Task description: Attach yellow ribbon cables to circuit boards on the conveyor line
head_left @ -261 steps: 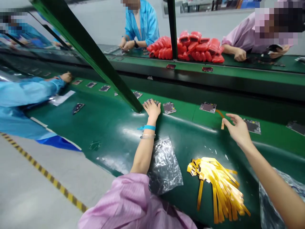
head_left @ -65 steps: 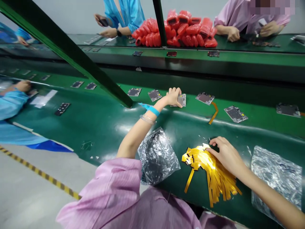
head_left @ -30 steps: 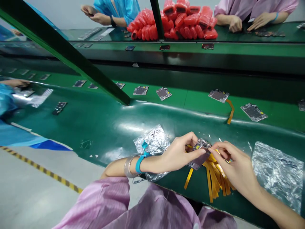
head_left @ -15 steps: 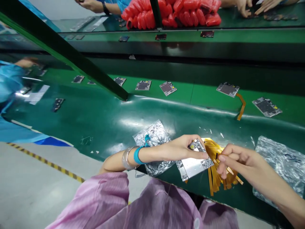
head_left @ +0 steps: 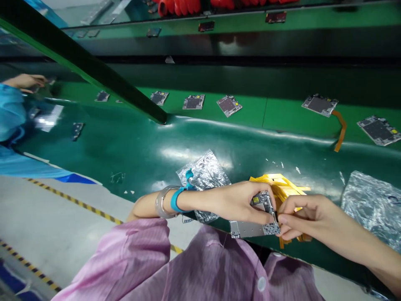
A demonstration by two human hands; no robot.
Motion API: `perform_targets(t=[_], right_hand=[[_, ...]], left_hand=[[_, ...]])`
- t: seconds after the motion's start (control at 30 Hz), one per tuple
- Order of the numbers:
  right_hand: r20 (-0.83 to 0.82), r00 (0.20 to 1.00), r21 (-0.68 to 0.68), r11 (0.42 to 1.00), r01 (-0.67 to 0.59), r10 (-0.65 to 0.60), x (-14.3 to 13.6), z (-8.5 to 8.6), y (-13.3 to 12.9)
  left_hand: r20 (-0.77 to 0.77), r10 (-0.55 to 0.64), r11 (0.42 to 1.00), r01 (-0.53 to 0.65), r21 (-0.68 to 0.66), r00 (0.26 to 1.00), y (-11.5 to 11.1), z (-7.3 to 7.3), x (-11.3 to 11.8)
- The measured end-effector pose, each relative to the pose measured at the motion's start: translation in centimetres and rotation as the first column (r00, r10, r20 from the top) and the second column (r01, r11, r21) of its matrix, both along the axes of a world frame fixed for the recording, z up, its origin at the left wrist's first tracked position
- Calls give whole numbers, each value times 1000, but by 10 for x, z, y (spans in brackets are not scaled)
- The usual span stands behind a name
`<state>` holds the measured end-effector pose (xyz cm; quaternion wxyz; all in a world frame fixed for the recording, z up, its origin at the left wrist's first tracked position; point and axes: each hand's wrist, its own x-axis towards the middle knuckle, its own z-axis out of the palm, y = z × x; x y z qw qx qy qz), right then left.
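My left hand point(head_left: 239, 202) is closed around a circuit board point(head_left: 250, 228), thumb and fingers on its edges, the board slightly tilted above the table's front edge. My right hand point(head_left: 305, 217) pinches the dark connector end of an orange flex cable at the board's right edge. Most of that cable is hidden behind my fingers, and I cannot tell whether its connector is seated in the board. Behind both hands lies a pile of orange flex cables point(head_left: 275, 180) on the green mat.
A silvery bag point(head_left: 208, 171) lies left of the pile, another bag point(head_left: 369, 209) to its right. Several circuit boards rest on the green belt point(head_left: 250, 113), one board point(head_left: 319, 103) with a flex cable attached. A slanted green post point(head_left: 103, 79) crosses the left. A co-worker's hand point(head_left: 29, 80) is far left.
My right hand has moved slightly left, bringing the cable's dark end from beside the board to its right edge. The board has tilted a little in my left hand. The view has shifted.
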<state>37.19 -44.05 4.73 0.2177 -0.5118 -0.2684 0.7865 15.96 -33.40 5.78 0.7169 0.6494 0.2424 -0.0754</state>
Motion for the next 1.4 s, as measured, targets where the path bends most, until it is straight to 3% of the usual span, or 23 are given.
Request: perform_targets(t=[0.5,0.7,0.93,1.4], right_hand=[[-30,999,-2,1000,-13,13,1,3,4],[-38,999,11,1000,-20,21,-1,3,2],[12,986,-6,986,-168,168,1,1,1],[-16,999,13,999,-51,51,1,1,5]], left_hand=[[6,-12,1000,13,-18,1000,6,7,2],[-19,-64,997,65,40,998,6,6,1],[14,-136,991,136,5,991,8,8,0],[19,31,999,-30,-32,999,9,-7,5]])
